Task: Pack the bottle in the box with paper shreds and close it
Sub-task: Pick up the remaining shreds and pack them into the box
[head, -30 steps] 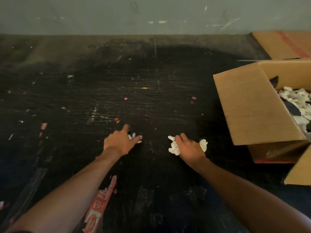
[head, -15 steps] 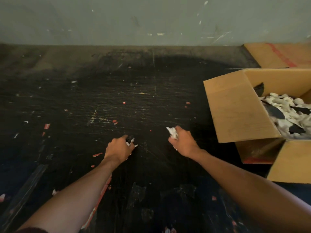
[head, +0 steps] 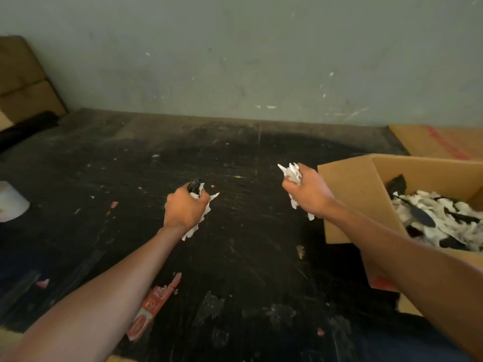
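An open cardboard box (head: 355,199) stands at the right, its flaps folded out. White and black paper shreds (head: 439,218) fill it; no bottle shows among them. My left hand (head: 184,210) is closed on a small bunch of white and black shreds above the middle of the black table (head: 248,257). My right hand (head: 311,197) is closed on a wad of white shreds, raised just left of the box's near flap.
A flat cardboard sheet (head: 444,142) lies behind the box by the grey wall. More cardboard (head: 23,82) leans at the far left. A white round object (head: 11,202) sits at the left edge. Red tape scraps (head: 154,307) stick to the table.
Both hands have closed on shreds and lifted off the table. The right hand has moved toward the box. The view has tilted up.
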Available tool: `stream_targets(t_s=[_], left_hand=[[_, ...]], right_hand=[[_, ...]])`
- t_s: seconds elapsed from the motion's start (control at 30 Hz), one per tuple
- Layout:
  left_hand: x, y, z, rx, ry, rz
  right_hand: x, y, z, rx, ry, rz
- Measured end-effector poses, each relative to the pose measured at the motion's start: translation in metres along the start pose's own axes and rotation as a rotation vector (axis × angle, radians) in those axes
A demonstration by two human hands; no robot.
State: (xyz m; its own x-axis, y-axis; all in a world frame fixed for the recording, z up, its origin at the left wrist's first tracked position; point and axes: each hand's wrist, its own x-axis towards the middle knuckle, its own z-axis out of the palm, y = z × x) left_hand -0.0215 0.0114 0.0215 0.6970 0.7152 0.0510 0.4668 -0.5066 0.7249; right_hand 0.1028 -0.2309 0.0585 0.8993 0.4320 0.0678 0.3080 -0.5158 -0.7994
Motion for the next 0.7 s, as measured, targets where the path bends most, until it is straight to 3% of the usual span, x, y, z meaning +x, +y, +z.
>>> stream_targets(t_s=[0.27,0.5,0.7], left_hand=[[-0.051,0.075,-0.038,-0.109,0.074,0.158],[-0.131,0.095,-0.044,-0.221,0.129,0.232],[-0.204,0.128,-0.026,-0.234,0.079,0.280]], right_hand=[[-0.036,-0.015,-0.088,-0.124,0.174,-0.120],[-0.105,0.003,-0.164,-0.191,0.324,-0.117],[-0.161,0.030,-0.218,-0.220,0.366,-0.055]])
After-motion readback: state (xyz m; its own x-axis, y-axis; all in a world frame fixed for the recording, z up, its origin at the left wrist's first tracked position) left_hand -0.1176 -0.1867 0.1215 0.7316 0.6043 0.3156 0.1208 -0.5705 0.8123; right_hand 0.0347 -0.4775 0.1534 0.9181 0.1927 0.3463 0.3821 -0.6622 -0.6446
